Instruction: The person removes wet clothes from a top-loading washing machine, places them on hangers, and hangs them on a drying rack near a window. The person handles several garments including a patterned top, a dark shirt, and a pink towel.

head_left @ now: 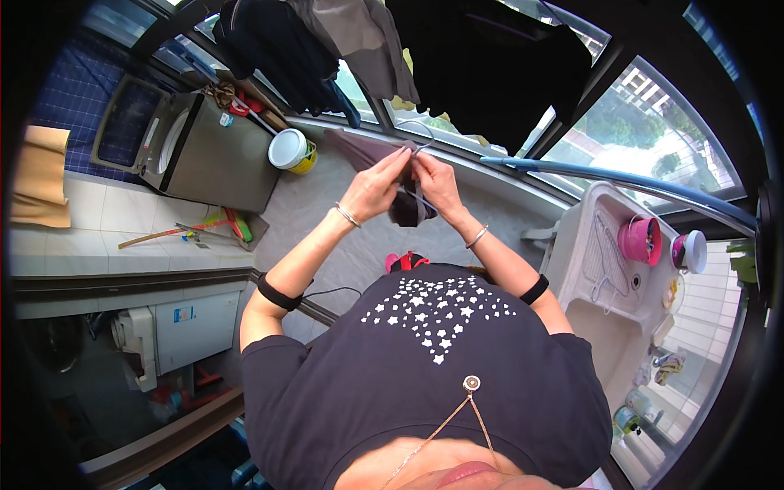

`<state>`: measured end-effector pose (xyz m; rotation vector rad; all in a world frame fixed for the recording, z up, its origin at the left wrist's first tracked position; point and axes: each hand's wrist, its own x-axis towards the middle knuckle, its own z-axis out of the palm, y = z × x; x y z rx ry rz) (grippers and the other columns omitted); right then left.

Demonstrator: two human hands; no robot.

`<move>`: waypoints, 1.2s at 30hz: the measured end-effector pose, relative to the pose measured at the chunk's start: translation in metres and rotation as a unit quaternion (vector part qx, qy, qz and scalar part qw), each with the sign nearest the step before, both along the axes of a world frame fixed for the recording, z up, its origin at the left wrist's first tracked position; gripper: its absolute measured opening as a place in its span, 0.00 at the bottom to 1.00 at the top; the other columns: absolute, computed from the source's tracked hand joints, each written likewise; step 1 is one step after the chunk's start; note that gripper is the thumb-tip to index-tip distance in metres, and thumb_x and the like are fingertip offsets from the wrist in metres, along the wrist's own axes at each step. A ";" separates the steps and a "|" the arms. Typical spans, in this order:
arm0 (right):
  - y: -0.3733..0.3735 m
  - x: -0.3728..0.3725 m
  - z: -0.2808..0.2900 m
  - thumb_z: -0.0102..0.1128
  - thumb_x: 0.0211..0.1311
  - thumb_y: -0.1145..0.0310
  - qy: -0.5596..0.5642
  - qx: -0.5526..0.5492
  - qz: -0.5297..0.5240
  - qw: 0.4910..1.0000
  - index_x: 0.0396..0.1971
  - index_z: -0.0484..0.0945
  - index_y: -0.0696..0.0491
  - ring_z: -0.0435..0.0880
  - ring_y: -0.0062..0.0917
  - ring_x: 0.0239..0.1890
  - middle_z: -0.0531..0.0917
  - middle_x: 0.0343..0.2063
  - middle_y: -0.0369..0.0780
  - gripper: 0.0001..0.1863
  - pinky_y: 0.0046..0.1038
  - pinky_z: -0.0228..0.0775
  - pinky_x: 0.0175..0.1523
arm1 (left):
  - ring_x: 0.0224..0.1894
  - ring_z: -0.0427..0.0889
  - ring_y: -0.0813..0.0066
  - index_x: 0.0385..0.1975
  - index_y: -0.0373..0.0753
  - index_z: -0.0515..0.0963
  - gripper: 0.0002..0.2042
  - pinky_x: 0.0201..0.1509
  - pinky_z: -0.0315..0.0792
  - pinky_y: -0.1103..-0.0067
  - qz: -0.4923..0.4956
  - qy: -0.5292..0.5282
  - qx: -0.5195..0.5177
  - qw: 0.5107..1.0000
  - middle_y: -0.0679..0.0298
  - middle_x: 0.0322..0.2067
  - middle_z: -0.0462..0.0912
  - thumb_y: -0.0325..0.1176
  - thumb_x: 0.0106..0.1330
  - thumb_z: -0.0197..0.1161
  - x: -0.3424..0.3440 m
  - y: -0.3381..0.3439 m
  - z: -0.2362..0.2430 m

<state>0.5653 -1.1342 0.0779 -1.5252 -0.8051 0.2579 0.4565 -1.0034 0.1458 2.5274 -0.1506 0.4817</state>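
In front of my chest, both hands are raised close together at a dark mauve garment (359,150) on a thin grey clothes hanger (420,198). My left hand (371,191) is closed, pinching the garment's cloth near the hanger's neck. Just beside it, my right hand (439,184) is closed with its fingertips on the hanger just below the hook. The hook curves up above my fingers. Cloth trails off to the left and hangs below my hands. My fingers hide part of where garment and hanger meet.
Dark and grey clothes (490,73) hang overhead by the windows. A blue pole (621,173) crosses at right above a white sink (563,253) holding a pink bucket (639,240). At left stand a washing machine (224,155) with raised lid and a white-lidded bucket (289,150).
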 end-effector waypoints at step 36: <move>-0.116 0.038 0.096 0.51 0.71 0.70 0.051 -0.018 -0.011 0.998 0.41 0.81 0.59 0.68 0.11 0.24 0.73 0.20 0.29 0.11 0.15 0.58 0.30 | 0.22 0.72 0.77 0.23 0.33 0.79 0.13 0.27 0.65 0.82 0.119 -0.305 -0.132 0.936 0.65 0.19 0.74 0.36 0.66 0.64 0.004 0.016 0.110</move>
